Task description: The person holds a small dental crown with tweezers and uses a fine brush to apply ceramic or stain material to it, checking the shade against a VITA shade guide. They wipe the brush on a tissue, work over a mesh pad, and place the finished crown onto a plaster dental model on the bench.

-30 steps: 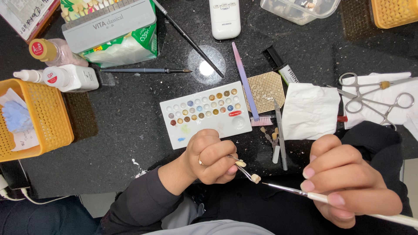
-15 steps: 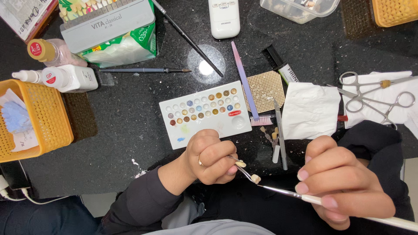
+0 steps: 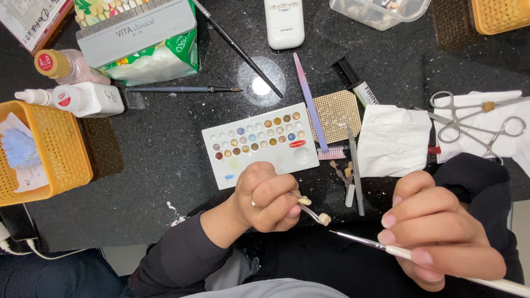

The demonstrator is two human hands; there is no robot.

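— Black speckled worktop (image 3: 165, 165), crowded. Biggest piece?

— Grey boxed shade guide (image 3: 135, 33) at top left, then yellow mesh basket (image 3: 49, 160) on the left edge. White tissue (image 3: 393, 140) right of centre, with steel forceps (image 3: 475, 124) further right.

— And in the middle?

— White palette (image 3: 259, 144) dotted with small colour wells, just above the hands.

— Hands?

— Apart. Left hand (image 3: 268, 196) clamped on a thin metal holder (image 3: 310, 211) bearing a small tooth-coloured crown (image 3: 324, 219), held below the palette. Right hand (image 3: 441, 243) pinched around a fine brush (image 3: 381, 246), bristle tip pointing at the crown, near but not touching.
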